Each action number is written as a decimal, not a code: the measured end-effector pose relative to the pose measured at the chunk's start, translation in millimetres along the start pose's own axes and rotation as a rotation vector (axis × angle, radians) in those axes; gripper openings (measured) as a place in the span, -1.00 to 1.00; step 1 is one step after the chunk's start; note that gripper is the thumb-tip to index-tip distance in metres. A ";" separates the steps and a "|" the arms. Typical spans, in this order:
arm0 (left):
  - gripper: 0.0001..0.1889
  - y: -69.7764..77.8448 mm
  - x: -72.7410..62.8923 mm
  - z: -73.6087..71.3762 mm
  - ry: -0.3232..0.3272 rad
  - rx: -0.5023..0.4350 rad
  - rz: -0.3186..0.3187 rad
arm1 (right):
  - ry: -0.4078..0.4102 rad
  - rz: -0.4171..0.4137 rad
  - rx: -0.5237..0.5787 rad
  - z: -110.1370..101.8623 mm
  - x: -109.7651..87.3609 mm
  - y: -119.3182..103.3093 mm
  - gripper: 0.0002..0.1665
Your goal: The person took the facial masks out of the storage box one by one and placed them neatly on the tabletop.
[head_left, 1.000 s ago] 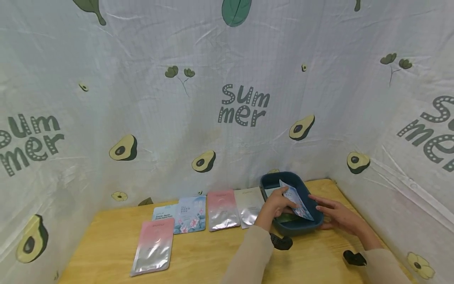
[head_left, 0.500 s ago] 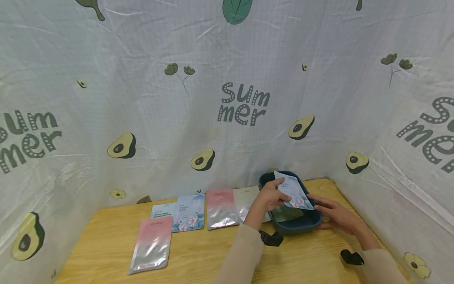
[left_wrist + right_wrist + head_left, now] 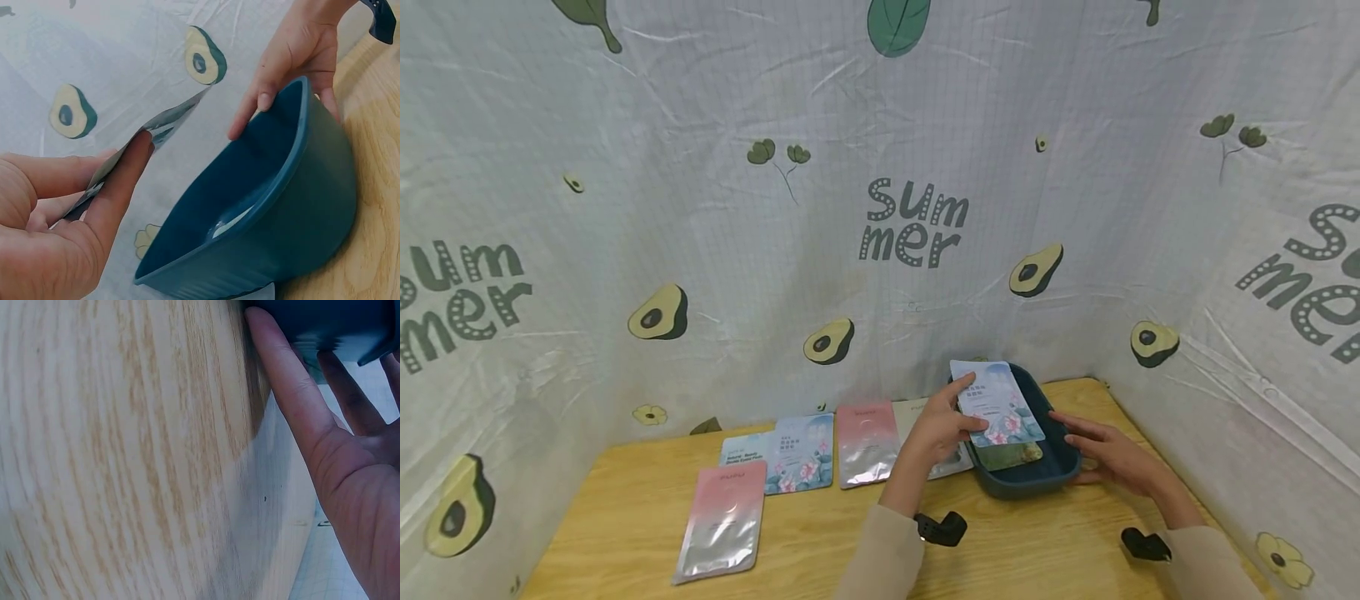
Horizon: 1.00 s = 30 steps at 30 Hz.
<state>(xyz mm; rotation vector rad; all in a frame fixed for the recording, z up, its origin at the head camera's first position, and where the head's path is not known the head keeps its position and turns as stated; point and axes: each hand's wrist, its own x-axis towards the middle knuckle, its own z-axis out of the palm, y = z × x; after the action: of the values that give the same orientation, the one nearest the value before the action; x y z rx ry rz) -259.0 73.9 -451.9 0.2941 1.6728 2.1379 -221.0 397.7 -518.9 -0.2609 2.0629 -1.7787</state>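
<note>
In the head view my left hand (image 3: 936, 425) pinches a light-blue sheet mask packet (image 3: 1000, 408) with pink flowers, held above the left part of a dark blue plastic tub (image 3: 1048, 483). Seen edge-on in the left wrist view, the packet (image 3: 165, 125) bends between thumb and fingers, apart from the tub (image 3: 319, 200). Inside the tub lies a greenish packet (image 3: 1015, 455), partly covered by the held one. My right hand (image 3: 1112, 458) rests against the tub's right side; the right wrist view shows its straight fingers (image 3: 287, 381) touching the wall.
Left of the tub, a silver-white packet (image 3: 951, 462) lies partly behind my left hand. Further left are a pink-silver packet (image 3: 871, 446), a blue flowered one (image 3: 805, 454), a pale blue one (image 3: 745, 448) and another pink-silver one (image 3: 722, 521). Printed cloth walls enclose the wooden table (image 3: 820, 542).
My left hand has lifted the blue packet out of the tub and shifted it left, turning its face more toward the head camera. The right hand has stayed at the tub's side.
</note>
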 end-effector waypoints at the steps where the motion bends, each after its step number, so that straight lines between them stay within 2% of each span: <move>1: -0.12 0.0 -1.0 -1.3 0.007 0.000 0.001 | 0.001 0.006 0.001 0.0 0.2 0.1 -0.27; 5: -0.13 1.6 -4.3 -4.3 0.012 -0.001 0.003 | 0.001 0.014 0.002 -0.9 0.1 0.4 -0.27; 12: -0.12 3.9 -10.5 -8.9 -0.035 -0.065 0.028 | -0.011 0.019 0.005 -1.1 0.9 -0.9 -0.27; 20: -0.12 4.9 -15.3 -15.4 -0.022 -0.073 0.015 | -0.022 0.005 0.016 -0.3 0.4 -2.7 -0.27; 25: -0.12 6.7 -18.8 -18.4 -0.039 -0.102 0.022 | -0.031 0.005 0.015 -0.1 -0.2 -3.4 -0.27; 30: -0.12 6.4 -20.5 -20.9 -0.043 -0.093 0.044 | -0.033 0.001 0.030 -0.1 -0.3 -4.0 -0.28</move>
<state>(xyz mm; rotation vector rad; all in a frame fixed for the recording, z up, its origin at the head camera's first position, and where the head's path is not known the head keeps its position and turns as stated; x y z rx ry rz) -250.3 45.3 -449.4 0.3501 1.5516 2.2174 -221.2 397.2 -514.9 -0.2785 2.0115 -1.7915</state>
